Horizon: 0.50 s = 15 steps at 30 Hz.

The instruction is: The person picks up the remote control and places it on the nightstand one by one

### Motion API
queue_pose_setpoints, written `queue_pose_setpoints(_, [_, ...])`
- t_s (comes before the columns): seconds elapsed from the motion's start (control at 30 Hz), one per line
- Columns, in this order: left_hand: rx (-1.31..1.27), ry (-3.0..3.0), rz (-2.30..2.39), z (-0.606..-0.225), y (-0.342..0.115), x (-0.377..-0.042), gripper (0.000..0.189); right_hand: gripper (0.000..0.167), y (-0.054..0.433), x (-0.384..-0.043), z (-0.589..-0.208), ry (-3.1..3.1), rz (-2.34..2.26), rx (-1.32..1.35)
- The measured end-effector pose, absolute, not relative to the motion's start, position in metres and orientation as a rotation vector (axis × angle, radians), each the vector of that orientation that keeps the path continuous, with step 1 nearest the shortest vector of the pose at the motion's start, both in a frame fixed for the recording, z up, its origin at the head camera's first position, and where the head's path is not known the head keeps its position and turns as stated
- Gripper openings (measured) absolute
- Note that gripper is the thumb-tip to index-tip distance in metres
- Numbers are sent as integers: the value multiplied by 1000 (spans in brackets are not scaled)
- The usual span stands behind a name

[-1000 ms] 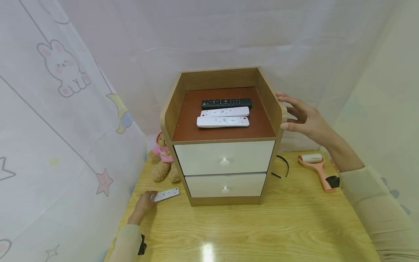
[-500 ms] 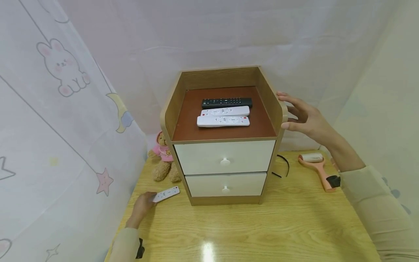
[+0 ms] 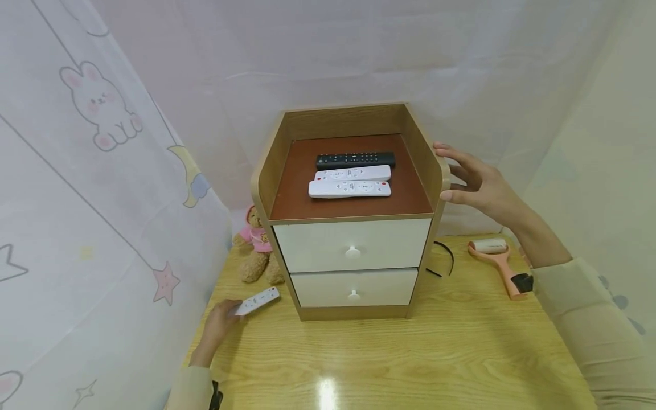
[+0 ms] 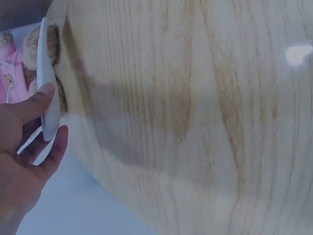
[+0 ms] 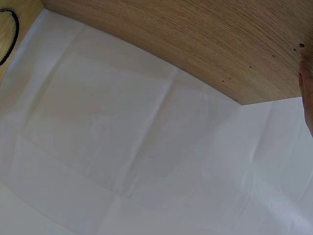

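My left hand point(image 3: 219, 324) grips one end of a white remote control point(image 3: 257, 302) at the left of the table. In the left wrist view the thumb lies along one face of this remote point(image 4: 47, 73), and a shadow falls on the wood beside it. At the right, my right hand point(image 3: 479, 185) rests its spread fingertips against the outer side of a small wooden cabinet point(image 3: 438, 182). On the cabinet's brown top lie a black remote point(image 3: 355, 161) and two white remotes, the rear one point(image 3: 353, 173) partly behind the front one point(image 3: 349, 189).
Beside the cabinet's left side sits a teddy bear point(image 3: 258, 242) in pink. The upper drawer point(image 3: 318, 247) and lower drawer point(image 3: 323, 290) have white knobs. A black headband-like loop point(image 3: 451, 256) and an orange-handled lint roller point(image 3: 502, 265) lie right of the cabinet.
My left hand has shifted slightly left and toward me, and the remote it grips has tilted a little. The right hand stays against the cabinet.
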<state>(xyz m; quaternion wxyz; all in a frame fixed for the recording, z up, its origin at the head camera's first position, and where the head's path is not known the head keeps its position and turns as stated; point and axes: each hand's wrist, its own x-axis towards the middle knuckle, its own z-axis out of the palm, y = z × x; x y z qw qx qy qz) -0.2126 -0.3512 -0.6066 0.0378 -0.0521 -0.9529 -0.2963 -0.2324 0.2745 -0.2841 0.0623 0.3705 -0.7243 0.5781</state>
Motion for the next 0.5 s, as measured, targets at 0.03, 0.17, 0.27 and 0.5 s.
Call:
queue_pose_setpoints(0.03, [-179,-2908,-896,-604,-350,-212,43,75,275,-232,-284,-2186,1751,1124])
queue_pose_setpoints(0.17, [-245,-2827,-864,-595,-347,-213,44,75,275,-233,-284,-2190,1750,1124])
queue_pose_setpoints(0.27, [-271,-2761,-824,-589,-345,-215,44,75,275,-233,-284,-2185,1753,1133])
queue_pose_setpoints(0.5, [-267,-2601,-760,-574,-341,-218,46,74,274,-233,-284,-2172,1757,1146])
